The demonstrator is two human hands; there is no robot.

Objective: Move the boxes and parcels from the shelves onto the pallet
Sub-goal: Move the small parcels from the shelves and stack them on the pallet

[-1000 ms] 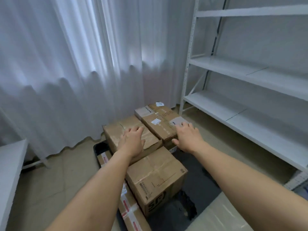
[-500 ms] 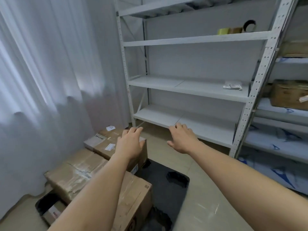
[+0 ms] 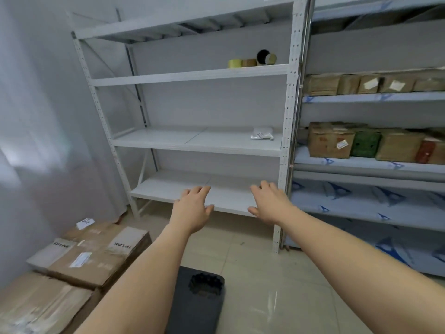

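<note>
My left hand [image 3: 192, 208] and my right hand [image 3: 269, 203] are stretched out in front of me, fingers relaxed, holding nothing. Behind them stands a white metal shelf unit [image 3: 192, 75]; its lowest board [image 3: 168, 189] is bare. A small white parcel [image 3: 262, 133] lies on its middle board. Several brown cardboard boxes [image 3: 91, 256] sit stacked on the black pallet [image 3: 197, 304] at the lower left. On the right-hand rack [image 3: 370, 165], more brown boxes [image 3: 330, 141] and a green one [image 3: 364, 143] fill the shelves.
Tape rolls [image 3: 252, 61] sit on an upper board of the white unit. White curtain [image 3: 36, 116] hangs along the left. Tiled floor [image 3: 277, 273] lies between the pallet and the racks.
My view has swung right from the boxes on the pallet to the shelves. Both hands have lifted off the boxes and now hover before the lowest shelf.
</note>
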